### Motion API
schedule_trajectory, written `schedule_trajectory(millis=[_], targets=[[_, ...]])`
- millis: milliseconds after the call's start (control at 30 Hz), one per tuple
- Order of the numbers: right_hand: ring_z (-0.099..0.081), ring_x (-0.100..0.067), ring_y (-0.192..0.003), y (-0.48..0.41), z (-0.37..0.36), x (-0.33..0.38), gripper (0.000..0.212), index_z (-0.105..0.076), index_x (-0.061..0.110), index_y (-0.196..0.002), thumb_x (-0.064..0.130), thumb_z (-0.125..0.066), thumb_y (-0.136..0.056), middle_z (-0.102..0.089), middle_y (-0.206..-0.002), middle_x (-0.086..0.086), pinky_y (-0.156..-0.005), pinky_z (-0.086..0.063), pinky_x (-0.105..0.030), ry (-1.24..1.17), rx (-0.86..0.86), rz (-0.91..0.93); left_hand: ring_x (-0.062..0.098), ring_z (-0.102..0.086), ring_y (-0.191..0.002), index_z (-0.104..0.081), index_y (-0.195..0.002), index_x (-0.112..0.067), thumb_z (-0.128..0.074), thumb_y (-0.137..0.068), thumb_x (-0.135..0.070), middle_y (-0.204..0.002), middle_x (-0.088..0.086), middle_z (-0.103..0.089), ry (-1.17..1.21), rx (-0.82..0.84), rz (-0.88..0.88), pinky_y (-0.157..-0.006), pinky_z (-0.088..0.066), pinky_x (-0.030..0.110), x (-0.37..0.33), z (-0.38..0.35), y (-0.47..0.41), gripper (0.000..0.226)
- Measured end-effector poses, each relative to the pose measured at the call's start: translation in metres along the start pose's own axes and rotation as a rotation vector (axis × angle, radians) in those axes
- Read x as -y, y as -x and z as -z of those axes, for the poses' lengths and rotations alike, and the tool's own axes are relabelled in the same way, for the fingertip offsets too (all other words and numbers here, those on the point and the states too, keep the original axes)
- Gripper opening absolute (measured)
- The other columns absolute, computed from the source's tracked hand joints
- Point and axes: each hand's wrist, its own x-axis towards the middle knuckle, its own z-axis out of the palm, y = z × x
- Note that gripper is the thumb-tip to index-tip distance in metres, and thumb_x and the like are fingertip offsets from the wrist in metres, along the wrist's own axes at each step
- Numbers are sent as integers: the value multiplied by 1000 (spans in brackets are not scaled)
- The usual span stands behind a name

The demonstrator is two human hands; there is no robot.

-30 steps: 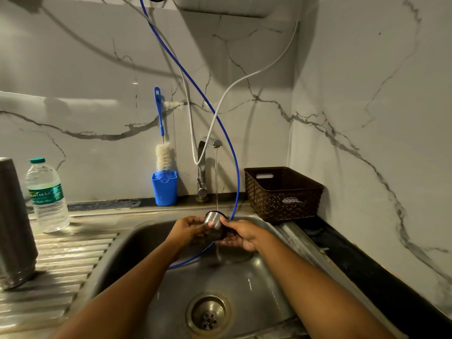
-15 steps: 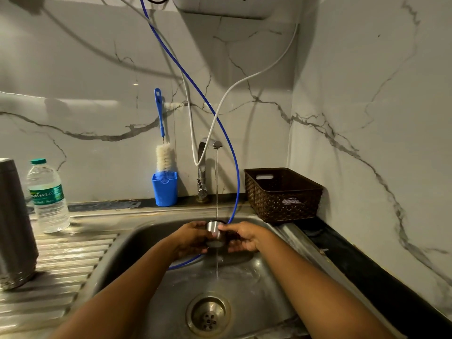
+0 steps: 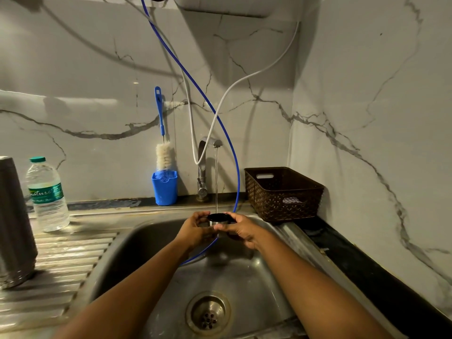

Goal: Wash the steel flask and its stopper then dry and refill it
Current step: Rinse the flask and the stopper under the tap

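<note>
Home kitchen: steel sink [image 3: 127,243], tap [image 3: 204,165], bottle brush [image 3: 163,152].

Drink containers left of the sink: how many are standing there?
2. The steel flask stands on the ribbed draining board at the left edge, partly cut off. The plastic water bottle stands to its right, nearer the wall. More may be outside the frame.
</note>
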Motion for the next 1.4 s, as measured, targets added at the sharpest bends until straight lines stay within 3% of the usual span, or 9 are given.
schedule_trajectory(millis=[133, 267, 533, 667, 733, 933, 1133, 1233, 1400], targets=[[-55, -27, -112, -2, 4, 1, 57, -47, 8, -132, 6, -69, -79, -55, -127, -16, -78, -52, -27, -106, -61, 73, 26, -65, -100, -55, -122, -13, -54, -88, 4, -118, 12, -60, 148, 87, 23, -72, -58, 32, -1, 2, 2, 38], [-60, -16, -93, -2, 5, 4, 27, -52, 14, -104, -1, -63, -84, -63, -103, -5, -79, -52, -28, -167, -66, 150, 26, -64, -102, -57, -118, -13, -51, -90, 2, -115, 14, -64, 182, 101, 3, -76, -54, 33, -3, 8, 2, 32], [-57, -22, -107, -6, 4, -1, 37, -57, 10, -116, -3, -64, -82, -62, -110, -9, -97, -48, -35, -114, -47, 167, 23, -64, -102, -50, -119, -15, -65, -80, 6, -118, 9, -62, 93, -3, -82, -68, -57, 25, 3, 5, -1, 46], [-62, -13, -88, -4, 8, 1, 20, -55, 12, -103, -1, -57, -88, -63, -97, -5, -69, -55, -20, -196, -82, 161, 25, -66, -100, -54, -116, -14, -61, -85, 3, -115, 12, -65, 119, -6, -70, -69, -56, 28, 0, 11, -3, 36], [-61, -13, -85, -2, 7, 2, 13, -53, 12, -97, 1, -55, -90, -62, -95, -6, -64, -53, -19, -225, -73, 134, 23, -65, -100, -56, -118, -13, -61, -86, 1, -116, 12, -64, 67, -6, -88, -69, -55, 26, 0, 13, -2, 35], [-58, -25, -111, -4, 3, 0, 38, -53, 6, -120, 6, -65, -84, -62, -115, -9, -98, -47, -36, -107, -35, 110, 17, -65, -96, -56, -116, -14, -69, -80, -2, -113, 9, -63, 24, -53, -109, -68, -56, 23, 1, 3, -2, 40], [-60, -12, -89, -4, 6, 1, 21, -53, 14, -108, 3, -57, -90, -62, -97, -3, -73, -52, -20, -164, -94, 137, 26, -65, -92, -49, -117, -18, -54, -89, 3, -113, 11, -59, 244, -17, -26, -67, -58, 31, -5, 5, -3, 35], [-60, -15, -94, -4, 3, 0, 19, -53, 16, -104, 6, -58, -89, -63, -99, -4, -83, -49, -26, -153, -30, 117, 25, -64, -94, -48, -116, -19, -56, -87, 6, -113, 9, -57, 212, -29, -44, -64, -57, 29, -4, 5, -4, 40], [-56, -25, -114, -9, -2, -2, 45, -54, 13, -121, 8, -71, -79, -58, -124, -12, -96, -48, -33, -64, -57, 153, 25, -63, -104, -52, -125, -14, -65, -81, 2, -123, 11, -58, 98, -8, -92, -69, -57, 27, 0, 3, -6, 48]])
